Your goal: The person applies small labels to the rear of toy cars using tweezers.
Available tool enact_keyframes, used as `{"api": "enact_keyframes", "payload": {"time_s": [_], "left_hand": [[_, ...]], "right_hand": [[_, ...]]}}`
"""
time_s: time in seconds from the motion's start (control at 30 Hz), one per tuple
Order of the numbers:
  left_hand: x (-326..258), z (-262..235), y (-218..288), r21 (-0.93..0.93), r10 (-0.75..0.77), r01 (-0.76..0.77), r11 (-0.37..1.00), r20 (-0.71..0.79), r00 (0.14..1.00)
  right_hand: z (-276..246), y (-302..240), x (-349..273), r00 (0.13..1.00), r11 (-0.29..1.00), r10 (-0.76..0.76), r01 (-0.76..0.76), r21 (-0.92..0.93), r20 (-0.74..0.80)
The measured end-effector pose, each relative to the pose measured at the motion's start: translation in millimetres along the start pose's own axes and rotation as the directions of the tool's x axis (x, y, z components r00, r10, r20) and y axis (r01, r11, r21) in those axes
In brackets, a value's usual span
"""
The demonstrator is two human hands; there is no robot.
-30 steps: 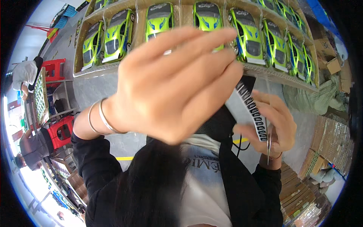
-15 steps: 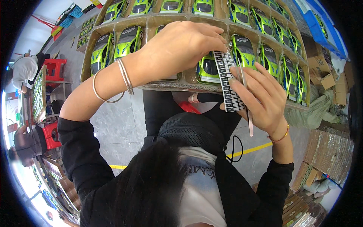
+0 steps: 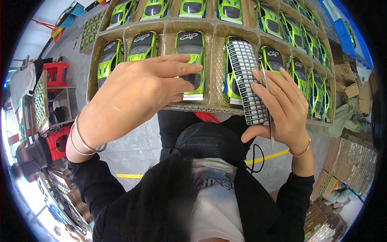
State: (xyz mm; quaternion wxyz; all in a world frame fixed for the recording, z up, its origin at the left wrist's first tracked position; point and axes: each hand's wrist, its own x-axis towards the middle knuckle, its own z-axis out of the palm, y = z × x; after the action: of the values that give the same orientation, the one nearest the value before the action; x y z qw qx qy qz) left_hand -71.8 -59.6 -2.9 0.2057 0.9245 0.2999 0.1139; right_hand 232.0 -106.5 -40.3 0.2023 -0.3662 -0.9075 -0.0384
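My left hand [image 3: 141, 86] reaches over the front row with its fingers stretched out, the fingertips over a green toy car [image 3: 189, 48] with a dark front panel. Whether they press on it I cannot tell. In my right hand [image 3: 282, 105] is a long strip of black-and-white stickers [image 3: 246, 80], with the thumb at its lower end. A pair of metal tweezers [image 3: 271, 129] lies along the same hand's fingers. Behind the strip, another green toy car [image 3: 231, 86] is partly hidden in its compartment.
A cardboard tray [image 3: 177, 107] with a clear plastic insert holds several more green cars. Red stools [image 3: 56, 74] and people stand at the left. Stacked cardboard [image 3: 350, 161] and a blue bin [image 3: 350, 36] are on the right.
My left hand has moved left and down from the sticker strip to the third car, its fingers spreading. The right hand keeps the strip and tweezers, shifted slightly right and down.
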Motion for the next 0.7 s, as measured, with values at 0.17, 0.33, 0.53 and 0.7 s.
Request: {"api": "enact_keyframes", "payload": {"time_s": [0.17,0.33,0.53,0.7], "left_hand": [[-1.1,-2.2,-3.8,0.15,0.059,-0.058,0.987,0.003,0.998],[0.8,-1.0,-14.5,0.032,0.083,-0.084,0.996,0.043,0.996],[6.8,2.7,-7.8,0.202,0.152,-0.154,0.967,0.024,0.988],[1.9,8.3,5.0,0.352,0.304,-0.263,0.898,-0.067,0.95]], "right_hand": [[-7.7,1.8,4.2,0.999,1.0,-0.001,0.002,-0.026,0.054],[-18.8,8.2,6.8,0.999,0.999,0.017,-0.02,0.047,0.048],[-20.9,15.9,50.4,0.904,0.708,0.406,-0.405,0.578,0.137],[1.5,37.3,69.4,0.855,0.466,0.466,-0.456,0.759,0.227]]}}
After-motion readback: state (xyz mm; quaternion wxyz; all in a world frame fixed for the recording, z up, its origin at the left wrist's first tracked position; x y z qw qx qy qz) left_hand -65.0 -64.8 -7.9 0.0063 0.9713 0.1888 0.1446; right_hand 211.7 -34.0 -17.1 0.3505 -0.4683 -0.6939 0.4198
